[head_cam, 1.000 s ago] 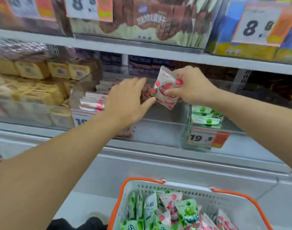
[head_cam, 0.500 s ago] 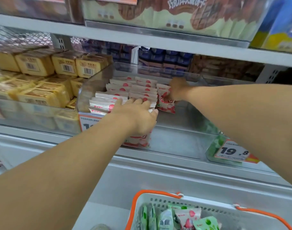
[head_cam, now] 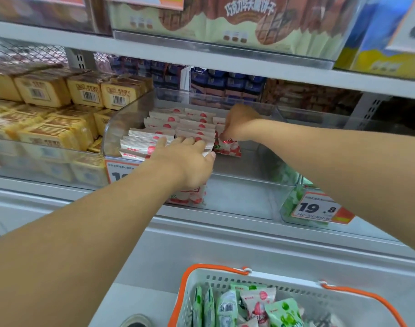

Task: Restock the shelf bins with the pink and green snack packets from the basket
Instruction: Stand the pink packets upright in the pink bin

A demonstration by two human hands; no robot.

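Head view: a pink packet [head_cam: 226,147] is pinched upright into the clear bin [head_cam: 121,128] by the right hand [head_cam: 237,123], rows are steadied by the flat, spread left hand [head_cam: 190,159], and more packets are left in the basket [head_cam: 343,303].

Pink snack packets [head_cam: 178,128], white with red fruit print, stand on edge in tight rows filling the left part of a clear shelf bin [head_cam: 239,194]. One more pink packet [head_cam: 227,147] stands tilted at their right end. Green and pink packets [head_cam: 249,305] lie jumbled in the white, orange-rimmed basket [head_cam: 187,277] below.
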